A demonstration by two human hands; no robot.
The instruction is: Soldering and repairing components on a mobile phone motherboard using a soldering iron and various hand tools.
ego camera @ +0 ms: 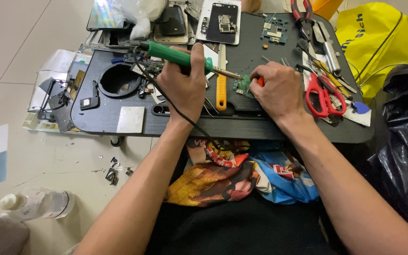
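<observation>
Head camera, looking down: the left hand (183, 85) is clenched around a green-handled soldering iron (178, 56), its tip reaching a small green circuit board (242, 86) on the black lap desk (175, 123). The right hand (276, 88) pinches an orange-handled tool (260, 81), mostly hidden by fingers, against the board. Red scissors (323, 97) lie just beside.

My left hand (184, 87) grips a bright green plastic-handled soldering iron (175, 55) with a black cord. My right hand (278, 89) rests on a small green circuit board (242, 86) beside an orange-yellow knife handle (220, 92). Red-handled scissors (324, 97) lie near the right edge of the black ridged lap tray (260, 123); a yellow plastic bag (371, 40) sits beyond.
</observation>
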